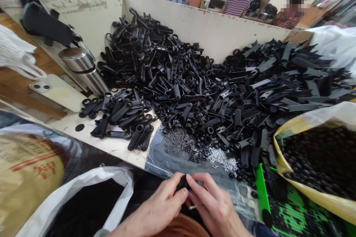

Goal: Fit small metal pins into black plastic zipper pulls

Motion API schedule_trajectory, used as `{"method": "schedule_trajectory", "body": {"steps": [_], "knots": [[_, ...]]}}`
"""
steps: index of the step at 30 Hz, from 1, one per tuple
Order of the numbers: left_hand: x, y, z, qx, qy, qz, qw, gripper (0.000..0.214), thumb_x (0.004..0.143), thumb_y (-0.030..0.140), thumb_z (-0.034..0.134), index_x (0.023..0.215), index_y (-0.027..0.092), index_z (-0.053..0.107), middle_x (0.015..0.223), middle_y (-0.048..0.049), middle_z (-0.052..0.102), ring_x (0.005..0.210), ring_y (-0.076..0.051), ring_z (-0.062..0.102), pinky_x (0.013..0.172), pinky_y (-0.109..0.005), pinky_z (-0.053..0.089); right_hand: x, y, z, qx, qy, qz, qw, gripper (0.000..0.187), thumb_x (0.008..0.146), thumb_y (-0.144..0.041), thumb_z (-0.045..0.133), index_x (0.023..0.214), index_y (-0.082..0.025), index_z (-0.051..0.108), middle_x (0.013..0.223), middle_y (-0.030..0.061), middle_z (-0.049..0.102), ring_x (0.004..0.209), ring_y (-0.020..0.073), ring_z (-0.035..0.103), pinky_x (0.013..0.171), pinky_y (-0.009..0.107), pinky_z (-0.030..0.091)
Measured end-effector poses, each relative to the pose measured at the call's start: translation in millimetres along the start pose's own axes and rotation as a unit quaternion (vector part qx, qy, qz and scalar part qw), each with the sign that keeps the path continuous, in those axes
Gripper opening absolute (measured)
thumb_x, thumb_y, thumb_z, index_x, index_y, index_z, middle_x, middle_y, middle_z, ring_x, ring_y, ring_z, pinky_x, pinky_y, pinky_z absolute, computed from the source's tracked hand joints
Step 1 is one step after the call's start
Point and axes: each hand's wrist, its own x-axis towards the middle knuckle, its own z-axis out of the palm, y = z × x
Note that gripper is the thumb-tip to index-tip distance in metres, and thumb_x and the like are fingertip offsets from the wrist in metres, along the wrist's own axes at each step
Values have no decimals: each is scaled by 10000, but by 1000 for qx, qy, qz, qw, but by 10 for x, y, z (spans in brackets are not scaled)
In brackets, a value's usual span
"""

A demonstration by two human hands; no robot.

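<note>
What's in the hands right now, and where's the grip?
The left hand and right hand pinch a small black plastic part between their fingertips. The fingers hide most of it, so which part is gripped cannot be told.

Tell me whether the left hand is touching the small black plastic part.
Touching: the head view shows the left hand pressing its fingertips against the black plastic part.

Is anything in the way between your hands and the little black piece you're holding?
No, nothing visible stands between them. Your left hand and right hand both touch the small black plastic piece directly.
</note>
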Motion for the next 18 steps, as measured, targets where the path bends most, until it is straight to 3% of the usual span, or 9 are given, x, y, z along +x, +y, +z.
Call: {"method": "schedule_trajectory", "body": {"steps": [3, 8, 14, 18], "knots": [[-14, 36, 19, 81, 1, -16, 997, 637, 957, 545, 501, 1492, 200, 502, 1479, -152, 579, 1389, -315, 492, 1175, -442, 345, 2, -31, -7, -6, 3, -3, 1000, 326, 1093, -166, 362, 1334, -122, 577, 1055, 155, 657, 745, 168, 735, 593, 217, 614], [-20, 111, 51, 128, -14, -18, 991, 620, 988, 498, 413, 1503, 157, 463, 1495, -190, 554, 1393, -321, 482, 1172, -455, 340, 2, -82, 0, -25, 14, -2, 1000, 318, 1105, -195, 360, 1295, -127, 606, 1006, 136, 681, 783, 178, 748, 637, 212, 625], [-47, 98, 50, 128, -46, 9, 991, 457, 1005, 435, 402, 1355, 184, 556, 1347, -155, 639, 1273, -296, 553, 1095, -423, 387, -95, -104, 36, -7, -2, -14, 1000, 296, 1091, -175, 413, 1324, -109, 583, 965, 133, 692, 744, 181, 740, 641, 217, 628], [-67, -1, 77, 78, -104, 15, 991, 363, 1017, 471, 410, 1146, 203, 618, 894, -32, 667, 867, -210, 619, 808, -317, 468, -150, -101, -35, 37, -33, -23, 998, 284, 1090, -228, 447, 1282, -115, 624, 948, 125, 689, 717, 174, 728, 623, 211, 611]]}}
